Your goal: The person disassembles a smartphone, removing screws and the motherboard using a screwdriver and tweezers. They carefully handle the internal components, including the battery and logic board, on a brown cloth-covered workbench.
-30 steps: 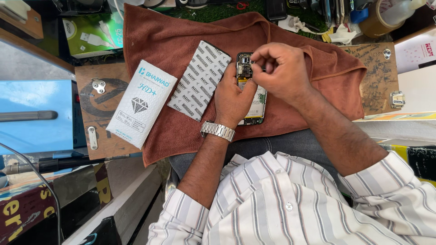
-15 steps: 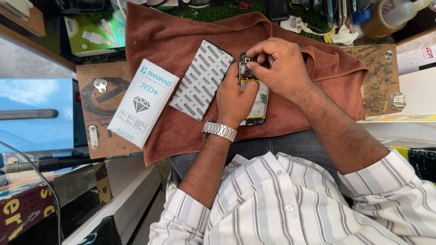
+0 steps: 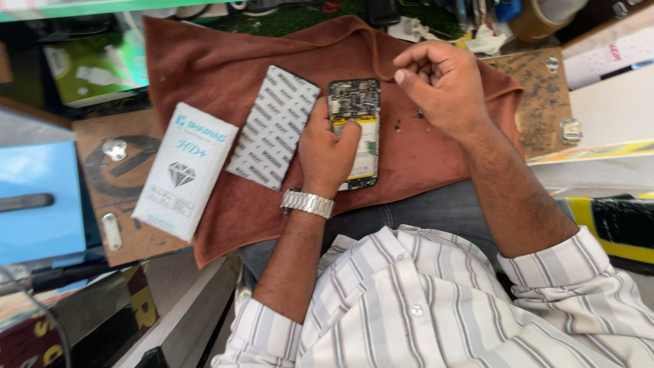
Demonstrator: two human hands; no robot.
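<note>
An opened phone (image 3: 357,109) with its back off, showing a circuit board and a yellow-white battery, lies on a brown towel (image 3: 272,54). My left hand (image 3: 325,146) grips it from the left side, thumb across the battery. A metal watch (image 3: 308,202) is on that wrist. My right hand (image 3: 443,85) hovers just right of the phone's top, fingers curled and thumb pressed to forefinger; nothing shows between them. Two tiny dark screws (image 3: 398,125) lie on the towel under that hand.
A grey patterned flat panel (image 3: 272,129) lies left of the phone, and a white slim box (image 3: 184,170) overlaps the towel's left edge. A cork-brown board (image 3: 538,95) sits at right. A tape roll (image 3: 538,20), a green box (image 3: 95,68) and clutter line the far edge.
My right hand has lifted off the top of the phone and moved right. The phone now lies flatter on the towel, still held by my left hand. The view has moved closer.
</note>
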